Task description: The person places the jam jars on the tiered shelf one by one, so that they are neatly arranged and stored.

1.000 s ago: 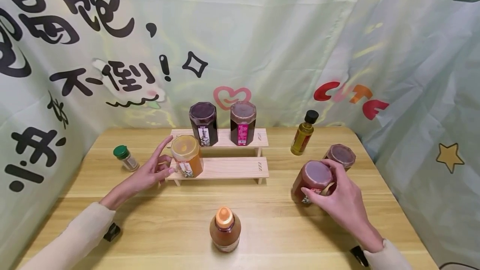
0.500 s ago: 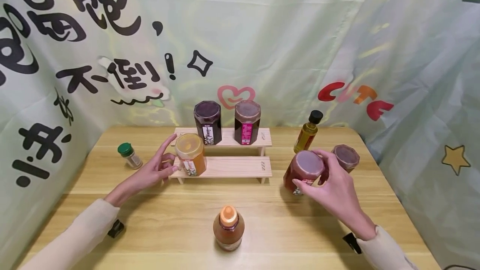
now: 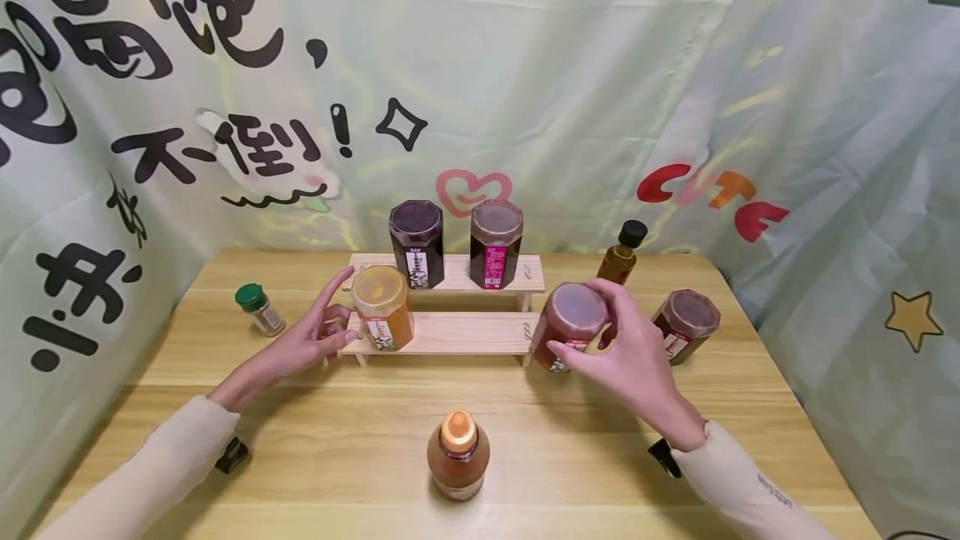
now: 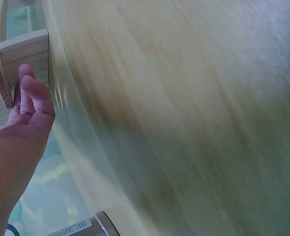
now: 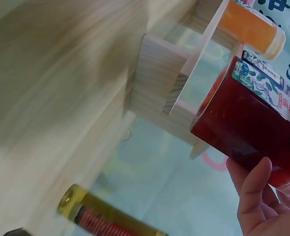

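My right hand [image 3: 626, 352] grips a jar of dark red jam [image 3: 567, 319] with a pale lid, thumb at the front and fingers behind. The jar is tilted and overlaps the right end of the two-tier wooden rack [image 3: 465, 333] in the head view. In the right wrist view the jam jar [image 5: 253, 115] is off the table, its base facing the rack's end. My left hand [image 3: 311, 336] rests at the rack's left end, index finger extended, beside an orange-yellow jar [image 3: 384, 311] on the lower tier. Its other fingers [image 4: 34, 98] bend loosely by the board's end.
Two dark jars [image 3: 417, 248] [image 3: 496, 248] stand on the upper tier. An oil bottle [image 3: 617, 261] and another red jar [image 3: 686, 323] stand at right, a green-capped shaker [image 3: 260, 309] at left. An orange-capped sauce bottle [image 3: 458, 457] stands in front.
My right hand has carried the red jam jar left and toward the back, up to the rack's right end. The left hand keeps its place at the rack; the view has shifted slightly.
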The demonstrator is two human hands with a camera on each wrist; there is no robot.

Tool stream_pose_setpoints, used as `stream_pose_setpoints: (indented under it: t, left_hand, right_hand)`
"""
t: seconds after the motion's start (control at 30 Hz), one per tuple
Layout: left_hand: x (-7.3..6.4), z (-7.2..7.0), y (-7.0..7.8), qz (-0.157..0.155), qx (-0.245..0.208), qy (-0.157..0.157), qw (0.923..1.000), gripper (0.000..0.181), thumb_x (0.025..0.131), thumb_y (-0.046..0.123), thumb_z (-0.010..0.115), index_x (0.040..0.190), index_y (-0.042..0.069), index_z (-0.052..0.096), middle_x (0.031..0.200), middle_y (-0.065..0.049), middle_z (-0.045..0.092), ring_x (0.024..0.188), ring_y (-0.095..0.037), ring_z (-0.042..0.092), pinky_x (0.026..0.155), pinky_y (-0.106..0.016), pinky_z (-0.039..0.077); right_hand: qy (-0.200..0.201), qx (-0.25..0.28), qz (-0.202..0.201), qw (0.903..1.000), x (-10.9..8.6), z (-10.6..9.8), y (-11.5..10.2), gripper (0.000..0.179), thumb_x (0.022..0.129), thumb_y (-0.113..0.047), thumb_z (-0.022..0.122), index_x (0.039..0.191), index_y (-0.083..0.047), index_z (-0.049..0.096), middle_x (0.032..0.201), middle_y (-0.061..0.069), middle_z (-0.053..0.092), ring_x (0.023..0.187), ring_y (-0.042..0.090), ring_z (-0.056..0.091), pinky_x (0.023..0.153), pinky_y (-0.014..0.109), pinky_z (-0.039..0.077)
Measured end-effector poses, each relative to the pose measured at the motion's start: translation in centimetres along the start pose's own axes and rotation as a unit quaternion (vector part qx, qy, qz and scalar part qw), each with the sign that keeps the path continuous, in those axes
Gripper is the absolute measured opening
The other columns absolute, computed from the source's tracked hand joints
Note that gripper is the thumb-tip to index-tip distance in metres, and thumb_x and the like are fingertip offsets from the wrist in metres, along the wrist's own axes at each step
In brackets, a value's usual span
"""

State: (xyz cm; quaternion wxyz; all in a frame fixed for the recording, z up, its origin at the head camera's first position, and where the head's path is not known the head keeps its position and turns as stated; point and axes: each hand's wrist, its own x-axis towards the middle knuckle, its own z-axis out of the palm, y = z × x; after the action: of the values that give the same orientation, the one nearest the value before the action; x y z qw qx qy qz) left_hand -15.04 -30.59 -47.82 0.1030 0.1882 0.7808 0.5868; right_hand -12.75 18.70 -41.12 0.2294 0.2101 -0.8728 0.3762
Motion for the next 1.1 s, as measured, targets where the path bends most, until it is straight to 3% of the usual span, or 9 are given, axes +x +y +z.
stream_pose_setpoints:
  t: [0.47, 0.83, 1.1]
  left_hand:
    - [0.0, 0.1, -0.1, 0.024, -0.011, -0.003, 0.9997, 0.101, 0.108, -0.005, 0.063, 0.177, 0.031, -0.001, 0.108, -0.02, 0.05, 0.073, -0.02, 0.055, 0.058, -0.034, 0.054]
    - [0.0, 0.0, 0.0, 0.025, -0.004, -0.001, 0.9997, 0.101, 0.108, -0.006, 0.063, 0.177, 0.031, -0.001, 0.111, -0.023, 0.051, 0.073, -0.023, 0.056, 0.058, -0.035, 0.055]
    - [-0.1, 0.0, 0.0, 0.021, -0.003, 0.0, 0.9998, 0.101, 0.108, -0.004, 0.063, 0.177, 0.032, -0.001, 0.112, -0.024, 0.051, 0.073, -0.022, 0.055, 0.06, -0.034, 0.055]
  right_hand:
    - [-0.032, 0.047, -0.012, 0.9983, 1.8, 5.0, -2.6, 0.096, 0.07, -0.028, 0.106, 0.148, -0.008, 0.053, 0.115, 0.01, 0.071, 0.089, 0.018, 0.067, 0.067, 0.035, 0.06]
    - [-0.04, 0.06, -0.022, 0.9972, 2.7, 7.5, -4.2, 0.096, 0.07, -0.031, 0.107, 0.146, -0.009, 0.052, 0.108, 0.007, 0.071, 0.088, 0.016, 0.067, 0.067, 0.032, 0.059]
    - [-0.047, 0.065, -0.016, 0.9966, 2.9, 9.2, -4.9, 0.094, 0.071, -0.031, 0.106, 0.145, -0.009, 0.052, 0.113, 0.008, 0.072, 0.092, 0.018, 0.069, 0.069, 0.031, 0.06]
